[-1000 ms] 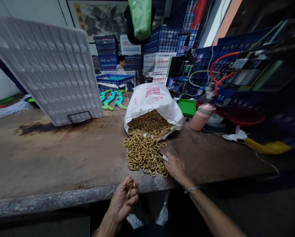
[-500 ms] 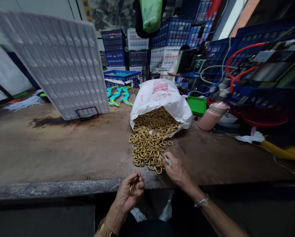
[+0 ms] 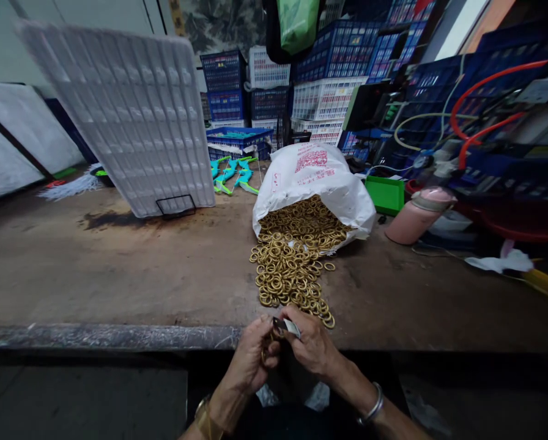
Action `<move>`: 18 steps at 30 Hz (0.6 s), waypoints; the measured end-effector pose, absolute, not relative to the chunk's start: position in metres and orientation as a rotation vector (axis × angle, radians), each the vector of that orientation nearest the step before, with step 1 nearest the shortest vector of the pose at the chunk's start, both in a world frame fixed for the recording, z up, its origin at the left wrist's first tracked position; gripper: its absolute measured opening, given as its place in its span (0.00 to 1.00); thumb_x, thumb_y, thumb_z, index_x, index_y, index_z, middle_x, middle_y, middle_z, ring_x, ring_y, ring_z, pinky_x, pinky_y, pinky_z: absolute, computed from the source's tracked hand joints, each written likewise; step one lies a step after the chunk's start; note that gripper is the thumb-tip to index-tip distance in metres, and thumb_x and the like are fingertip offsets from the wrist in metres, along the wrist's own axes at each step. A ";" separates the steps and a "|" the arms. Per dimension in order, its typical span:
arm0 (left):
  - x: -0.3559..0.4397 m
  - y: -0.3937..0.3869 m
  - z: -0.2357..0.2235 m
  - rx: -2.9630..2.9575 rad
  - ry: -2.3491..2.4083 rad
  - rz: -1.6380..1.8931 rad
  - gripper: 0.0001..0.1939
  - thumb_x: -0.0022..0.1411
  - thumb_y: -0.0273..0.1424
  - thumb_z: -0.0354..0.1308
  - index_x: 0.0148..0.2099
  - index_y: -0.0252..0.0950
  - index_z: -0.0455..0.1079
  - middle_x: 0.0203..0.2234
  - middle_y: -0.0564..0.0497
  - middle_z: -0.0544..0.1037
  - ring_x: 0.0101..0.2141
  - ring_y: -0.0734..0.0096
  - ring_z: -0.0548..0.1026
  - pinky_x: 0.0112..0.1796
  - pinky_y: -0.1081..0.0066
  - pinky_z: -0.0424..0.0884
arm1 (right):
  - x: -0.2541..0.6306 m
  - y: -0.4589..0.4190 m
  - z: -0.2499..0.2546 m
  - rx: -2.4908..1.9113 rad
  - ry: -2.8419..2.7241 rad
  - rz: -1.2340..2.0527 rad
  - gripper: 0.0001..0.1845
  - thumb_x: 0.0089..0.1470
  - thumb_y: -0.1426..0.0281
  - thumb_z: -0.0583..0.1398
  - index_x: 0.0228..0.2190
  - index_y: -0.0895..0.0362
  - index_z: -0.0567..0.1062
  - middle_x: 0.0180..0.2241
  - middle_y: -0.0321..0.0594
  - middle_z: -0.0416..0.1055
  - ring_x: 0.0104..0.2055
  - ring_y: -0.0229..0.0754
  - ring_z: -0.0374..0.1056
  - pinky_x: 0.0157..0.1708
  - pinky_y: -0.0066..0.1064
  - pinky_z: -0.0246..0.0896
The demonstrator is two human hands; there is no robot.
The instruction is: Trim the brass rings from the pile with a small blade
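Over the front edge of the table, my left hand [image 3: 251,357] is closed round one or more gold-coloured rings [image 3: 265,353], partly hidden by the fingers. My right hand [image 3: 313,342] grips a small flat tool [image 3: 291,328] with a pale body and a dark end; its exact kind I cannot make out. The dark end meets the left fingertips at the held ring. Just beyond both hands lies a heap of gold-coloured rings [image 3: 285,272], spilling from the mouth of a white woven sack [image 3: 278,183] that rests on its side.
A tall translucent ribbed plastic panel [image 3: 131,122] stands in a black wire holder at left. Right of the sack are a green tray [image 3: 384,194] and a pink bottle [image 3: 418,217]. Stacked crates [image 3: 225,82] fill the back. The table's worn front edge [image 3: 118,337] runs before me.
My right hand has come from the heap to my left hand, bringing the tool against the held ring. A few rings at the heap's near right side have shifted. The view has turned slightly left.
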State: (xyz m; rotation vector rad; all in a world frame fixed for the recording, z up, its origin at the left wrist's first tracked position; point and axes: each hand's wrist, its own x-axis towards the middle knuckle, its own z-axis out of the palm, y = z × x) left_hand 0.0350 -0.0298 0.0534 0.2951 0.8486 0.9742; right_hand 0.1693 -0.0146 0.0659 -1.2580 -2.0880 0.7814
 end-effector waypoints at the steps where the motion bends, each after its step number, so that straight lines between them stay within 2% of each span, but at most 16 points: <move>1: 0.035 -0.030 0.054 0.324 0.843 0.980 0.17 0.45 0.38 0.62 0.32 0.33 0.60 0.19 0.59 0.63 0.13 0.89 0.57 0.13 0.85 0.43 | 0.169 -0.015 0.066 -1.259 -2.080 0.787 0.09 0.54 0.65 0.49 0.28 0.55 0.66 0.25 0.35 0.67 0.27 0.35 0.62 0.28 0.25 0.53; 7: 0.032 -0.035 0.052 0.480 0.874 0.965 0.19 0.46 0.41 0.61 0.30 0.34 0.58 0.17 0.61 0.59 0.12 0.90 0.52 0.13 0.83 0.40 | 0.167 -0.017 0.062 -1.320 -2.001 0.815 0.06 0.52 0.69 0.51 0.29 0.55 0.67 0.27 0.35 0.69 0.28 0.36 0.63 0.30 0.26 0.54; 12: 0.035 -0.037 0.050 0.611 0.992 1.017 0.19 0.46 0.44 0.60 0.27 0.36 0.57 0.13 0.63 0.55 0.12 0.88 0.49 0.13 0.82 0.43 | 0.162 -0.016 0.060 -1.381 -1.810 0.913 0.11 0.52 0.63 0.50 0.27 0.56 0.67 0.25 0.34 0.66 0.28 0.36 0.62 0.30 0.26 0.55; 14: 0.036 -0.038 0.053 0.731 1.059 1.082 0.18 0.47 0.43 0.59 0.24 0.36 0.57 0.12 0.63 0.56 0.13 0.86 0.52 0.15 0.81 0.48 | 0.161 -0.014 0.060 -1.430 -1.699 1.026 0.14 0.51 0.60 0.49 0.24 0.56 0.66 0.22 0.33 0.64 0.25 0.35 0.60 0.26 0.26 0.54; 18: 0.035 -0.040 0.061 1.034 1.110 1.217 0.14 0.52 0.38 0.56 0.22 0.33 0.63 0.16 0.55 0.67 0.20 0.79 0.64 0.25 0.77 0.60 | 0.160 -0.015 0.059 -1.500 -1.550 1.338 0.19 0.50 0.58 0.48 0.18 0.57 0.63 0.14 0.30 0.57 0.18 0.32 0.54 0.20 0.25 0.50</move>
